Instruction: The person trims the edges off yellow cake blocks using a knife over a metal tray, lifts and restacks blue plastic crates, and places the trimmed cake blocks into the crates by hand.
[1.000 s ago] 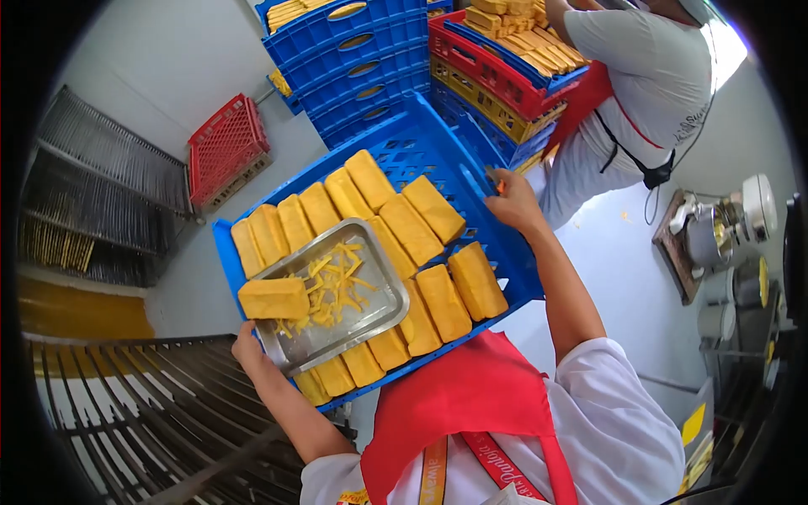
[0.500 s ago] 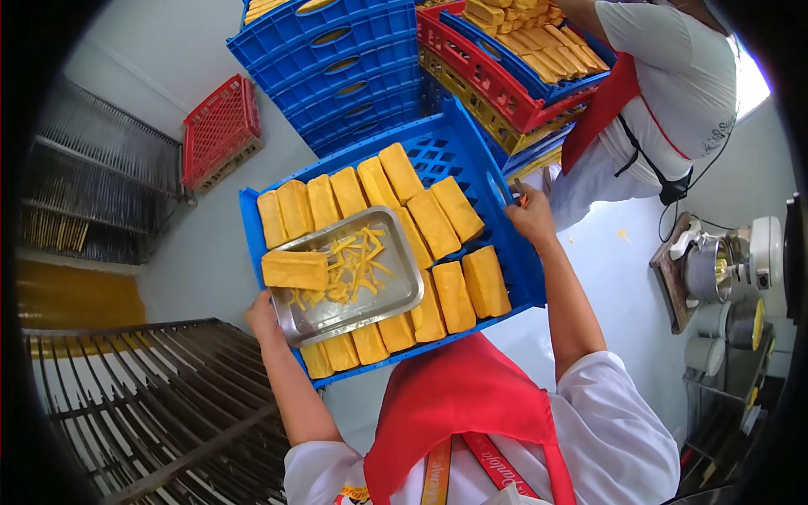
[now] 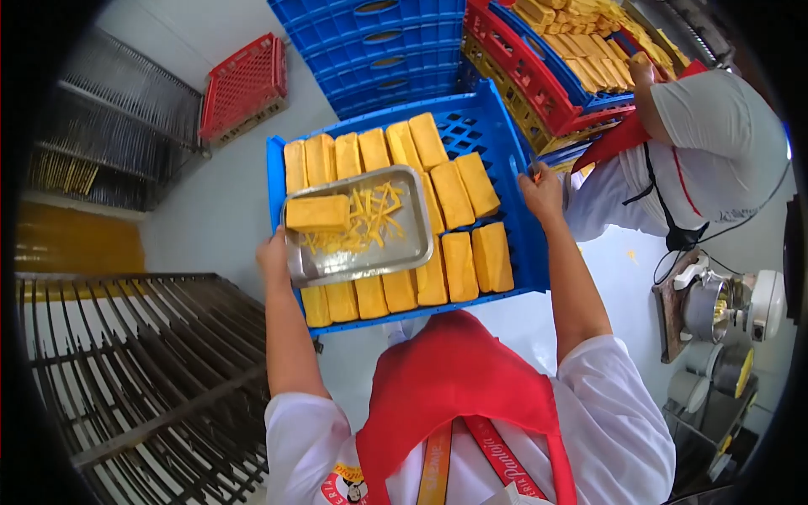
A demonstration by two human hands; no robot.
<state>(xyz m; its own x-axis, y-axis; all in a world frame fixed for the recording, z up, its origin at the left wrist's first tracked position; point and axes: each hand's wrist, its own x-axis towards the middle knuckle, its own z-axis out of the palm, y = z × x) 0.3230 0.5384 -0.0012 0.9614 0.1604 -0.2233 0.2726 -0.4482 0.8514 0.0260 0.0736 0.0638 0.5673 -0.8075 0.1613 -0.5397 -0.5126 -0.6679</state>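
Note:
Between my hands is a blue crate (image 3: pixel 526 244) with rows of yellow loaf-shaped blocks (image 3: pixel 459 268). My left hand (image 3: pixel 271 255) grips its left side, beside a metal tray's corner. My right hand (image 3: pixel 540 190) is closed on the crate's right rim, with a small orange-and-metal object, too small to name, at its fingers. The metal tray (image 3: pixel 370 262) rests on the blocks at the left, holding one yellow block (image 3: pixel 317 214) and thin yellow strips (image 3: pixel 370 220).
Stacked blue crates (image 3: pixel 387 63) stand ahead. A co-worker (image 3: pixel 715 143) reaches over stacked crates of yellow pieces at the upper right. A red crate (image 3: pixel 244 88) is at the upper left, a dark slatted rack (image 3: pixel 160 387) at the lower left, a mixer (image 3: pixel 762 305) at the right.
The blue crate, with tray and blocks, has shifted right and up in view and turned closer to level, my hands still on it. The co-worker now leans further over the stacked crates.

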